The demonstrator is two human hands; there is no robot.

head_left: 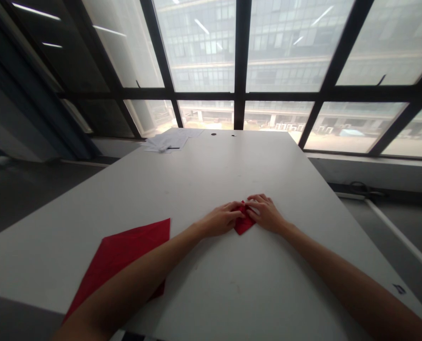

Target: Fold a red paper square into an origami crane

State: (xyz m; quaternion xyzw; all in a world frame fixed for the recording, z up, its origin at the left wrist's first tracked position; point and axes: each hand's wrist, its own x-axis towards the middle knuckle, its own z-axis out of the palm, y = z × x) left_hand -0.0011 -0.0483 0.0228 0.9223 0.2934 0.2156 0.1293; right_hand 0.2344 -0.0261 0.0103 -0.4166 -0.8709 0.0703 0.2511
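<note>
The small red paper [245, 225] lies on the white table [260, 289], around the middle of its width, one corner pointing to the near side. The left hand [224, 219] bends its fingers over the paper's left side; the right hand [266, 215] sets its fingertips on the right side. Whether either pinches or merely presses, I cannot tell. Working it well would probably mean steadying one side, lining up edges before creasing, and pressing firmly against the tabletop. Near left, a larger red sheet [126, 248] lies partly beneath the left forearm; white papers [170, 139] lie far left.
</note>
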